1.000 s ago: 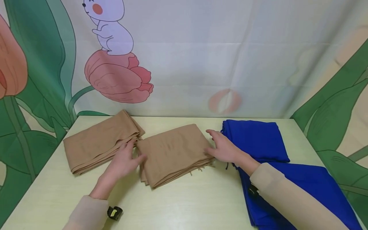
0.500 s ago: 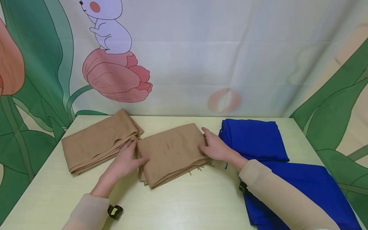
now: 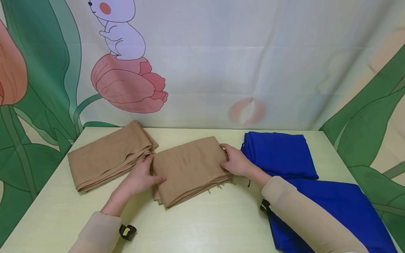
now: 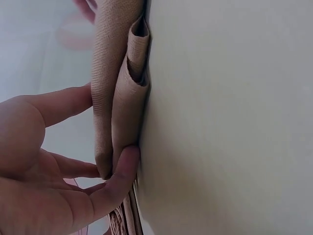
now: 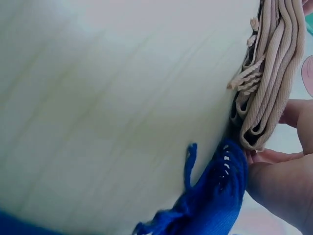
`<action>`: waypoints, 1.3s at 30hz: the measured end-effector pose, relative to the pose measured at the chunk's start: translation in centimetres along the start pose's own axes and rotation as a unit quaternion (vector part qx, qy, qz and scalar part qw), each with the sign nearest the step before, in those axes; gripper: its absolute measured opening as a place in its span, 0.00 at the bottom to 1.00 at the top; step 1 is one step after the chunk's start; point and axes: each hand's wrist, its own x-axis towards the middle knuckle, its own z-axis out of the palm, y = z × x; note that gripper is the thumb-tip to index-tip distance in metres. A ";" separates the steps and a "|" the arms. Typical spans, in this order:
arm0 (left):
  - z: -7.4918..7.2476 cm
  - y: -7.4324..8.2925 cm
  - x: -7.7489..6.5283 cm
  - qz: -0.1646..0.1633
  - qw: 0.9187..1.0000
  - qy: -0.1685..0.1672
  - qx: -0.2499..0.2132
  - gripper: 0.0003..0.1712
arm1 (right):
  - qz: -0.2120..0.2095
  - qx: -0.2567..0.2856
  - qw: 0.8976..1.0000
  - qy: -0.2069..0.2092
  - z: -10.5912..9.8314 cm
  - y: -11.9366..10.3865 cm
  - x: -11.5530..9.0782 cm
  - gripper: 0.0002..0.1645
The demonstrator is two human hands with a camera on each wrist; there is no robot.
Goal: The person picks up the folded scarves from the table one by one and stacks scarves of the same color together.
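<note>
Cloth [image 3: 190, 172], brown and folded, lies in the middle of the surface [image 3: 199, 232], towards its far edge. Left hand [image 3: 140, 177] has its grip closed around the left end of it: the thumb presses on top, one finger reaches below, near the surface. Compared with one second ago, this thumb lies a little further over the cloth. Right hand [image 3: 238, 163] has come closer to the cloth; earlier its forefinger stood apart, and now its grip closes at the right end, thumb on top and fingers against the edge. The cloth itself looks the same, still lying in its place. The left cloth [image 3: 107, 158], also brown, remains at the far left corner. The small blue cloth [image 3: 281, 154] lies by the far edge, and the large blue cloth [image 3: 335, 200] along the right edge; both have not moved.
</note>
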 end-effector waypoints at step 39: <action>-0.8 -1.1 -0.7 0.041 0.998 -0.030 0.025 0.58 | -0.011 -0.026 0.999 -0.026 1.5 -2.0 -2.8 0.45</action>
